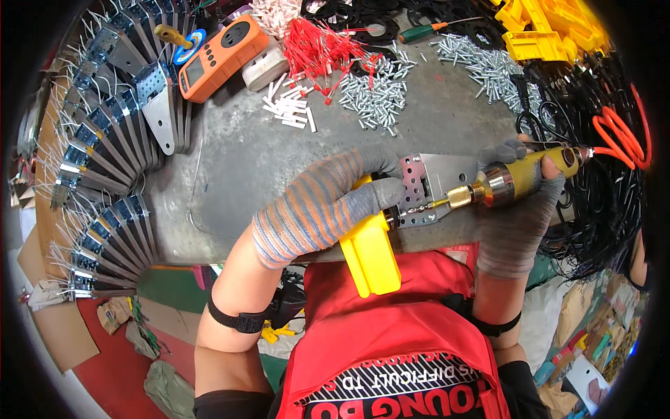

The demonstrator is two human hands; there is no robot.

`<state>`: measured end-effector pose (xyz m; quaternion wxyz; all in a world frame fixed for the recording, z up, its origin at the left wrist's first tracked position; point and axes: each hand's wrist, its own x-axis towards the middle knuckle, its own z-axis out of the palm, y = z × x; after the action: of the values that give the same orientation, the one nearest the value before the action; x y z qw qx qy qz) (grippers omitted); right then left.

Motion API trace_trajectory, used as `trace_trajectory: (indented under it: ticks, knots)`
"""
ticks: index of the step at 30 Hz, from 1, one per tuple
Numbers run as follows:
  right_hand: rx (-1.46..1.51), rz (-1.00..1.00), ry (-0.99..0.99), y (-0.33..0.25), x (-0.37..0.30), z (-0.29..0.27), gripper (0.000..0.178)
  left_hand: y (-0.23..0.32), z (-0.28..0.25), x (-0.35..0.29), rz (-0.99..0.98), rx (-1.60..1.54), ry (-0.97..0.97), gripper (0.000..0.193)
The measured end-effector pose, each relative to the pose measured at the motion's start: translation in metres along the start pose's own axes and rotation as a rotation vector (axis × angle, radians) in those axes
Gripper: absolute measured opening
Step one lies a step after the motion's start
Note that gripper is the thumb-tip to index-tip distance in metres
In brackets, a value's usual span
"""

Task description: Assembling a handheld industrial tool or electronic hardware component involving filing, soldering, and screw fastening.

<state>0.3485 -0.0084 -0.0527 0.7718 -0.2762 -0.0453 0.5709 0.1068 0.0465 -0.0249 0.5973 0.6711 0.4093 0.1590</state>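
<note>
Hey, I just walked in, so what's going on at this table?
A person's gloved left hand grips a yellow plastic piece, with a holed metal plate just beyond it. The gloved right hand holds a power screwdriver, its bit pointing left toward the yellow piece. Whether the bit is turning can't be told. Loose screws lie in piles farther back on the table.

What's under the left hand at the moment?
A yellow plastic part sticks out below the left hand, with a small sliver showing within the grip. The rest of its upper portion is covered, and whatever lies directly beneath the palm cannot be seen.
</note>
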Motion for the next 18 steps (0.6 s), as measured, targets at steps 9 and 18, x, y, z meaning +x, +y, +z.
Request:
trace_trajectory:
  ticks: [9,18]
  knots:
    - [-0.028,0.003,-0.008,0.002,-0.002,0.0,0.043,0.003,-0.001,0.001,-0.016,-0.002,-0.015,0.032]
    - [-0.081,0.005,0.02,0.004,-0.01,0.012,0.038,0.007,0.0,0.002,-0.017,-0.047,-0.037,0.029]
